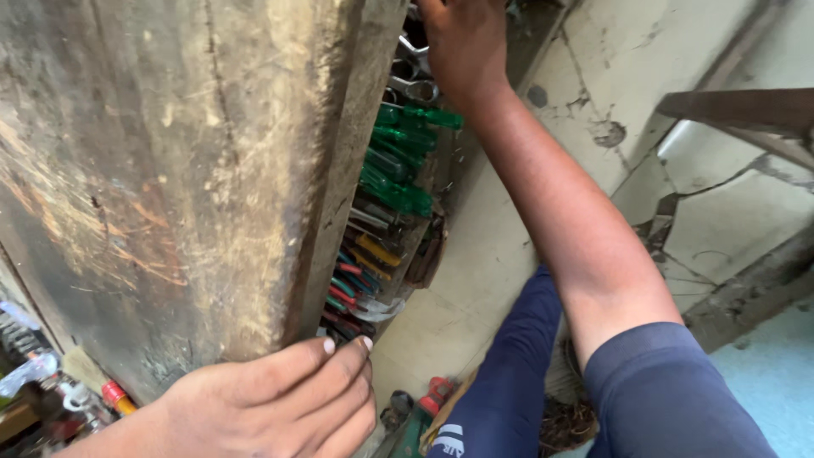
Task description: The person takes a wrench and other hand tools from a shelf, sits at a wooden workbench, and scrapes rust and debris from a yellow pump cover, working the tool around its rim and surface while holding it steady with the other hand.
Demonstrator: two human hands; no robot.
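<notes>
The left hand (280,399) is resting flat against the lower front edge of a worn wooden workbench top (170,170), its fingers (335,356) lying extended and together against the wood, not clenched around anything. The right hand (465,42) is reaching up and away at the end of an outstretched arm, into the far end of an open tool drawer (424,246) that is sticking out from under the bench top. Its fingers are hidden at the top edge of the view, so whether it is grasping anything cannot be told; it is lying right against the metal spanners (414,85) at that end.

Just below the right hand, green-handled screwdrivers (403,148) are lying stacked in the drawer. Farther along toward the left hand, yellow-handled tools (377,252) and red-handled tools (343,293) are crowding the near end, close above the left hand's fingertips. The two hands are sitting well apart, at opposite ends of the drawer.

A leg in blue trousers (509,373) is showing beneath the right arm, above a cracked pale floor (729,220). A red-and-green power tool (420,411) is lying near the leg.
</notes>
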